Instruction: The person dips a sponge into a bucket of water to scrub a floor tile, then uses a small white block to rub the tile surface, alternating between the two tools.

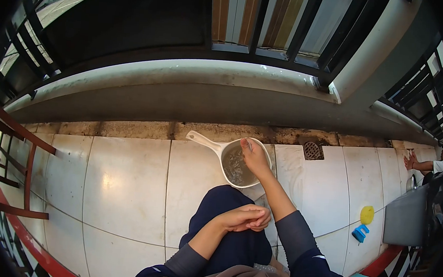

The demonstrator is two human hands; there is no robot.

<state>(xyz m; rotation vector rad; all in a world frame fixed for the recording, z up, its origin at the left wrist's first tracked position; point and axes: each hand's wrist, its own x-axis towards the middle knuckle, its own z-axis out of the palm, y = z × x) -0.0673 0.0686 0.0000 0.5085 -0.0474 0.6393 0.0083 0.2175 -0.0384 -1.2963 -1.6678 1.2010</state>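
Observation:
A white dipper (pixel 206 140) with a long handle pointing left stands on the tiled floor, with rippled water in its bowl. Over the right side of the bowl is my right hand (pixel 255 158), its fingers closed together near the rim; whether they hold anything is hidden. My left hand (pixel 246 218) rests over my knee with its fingers curled in, and nothing shows in it.
A floor drain (pixel 313 151) lies right of the dipper. Farther right are a yellow sponge (pixel 367 215), a blue brush (pixel 361 233), a grey bin (pixel 405 214) and another person (pixel 433 164). A wooden chair (pixel 29 175) stands left; a low wall (pixel 208 103) runs ahead.

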